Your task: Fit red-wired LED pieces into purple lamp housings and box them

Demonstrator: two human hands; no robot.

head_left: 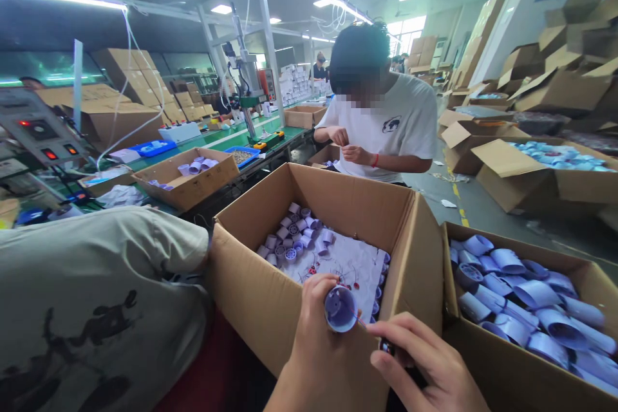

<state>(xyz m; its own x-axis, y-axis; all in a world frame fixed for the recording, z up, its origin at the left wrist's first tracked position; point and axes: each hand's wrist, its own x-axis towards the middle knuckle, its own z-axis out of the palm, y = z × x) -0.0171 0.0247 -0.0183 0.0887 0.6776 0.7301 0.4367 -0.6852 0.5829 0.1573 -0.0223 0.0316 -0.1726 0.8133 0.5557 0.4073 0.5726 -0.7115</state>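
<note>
My left hand [309,341] is wrapped around a lavender plastic cup-shaped housing [340,310], its open mouth turned toward me. Close on its right, my right hand [429,364] pinches a small dark round part with a shiny face [386,346]. A thin reddish wire [362,323] spans from the cup's rim to my right fingers. Both hands are over the near edge of a large cardboard box [261,296]. Inside it, a pale sheet [355,254] bears small red parts with thin wires [313,268], and similar lavender housings [294,232] stand in a cluster.
To the right, another carton [586,270] is filled with lavender housings [512,296]. Across the box a co-worker [381,116] handles something small. Another person's back [96,309] is close on my left. Beyond, a carton [207,187] and a blue tray [242,156] rest on a bench.
</note>
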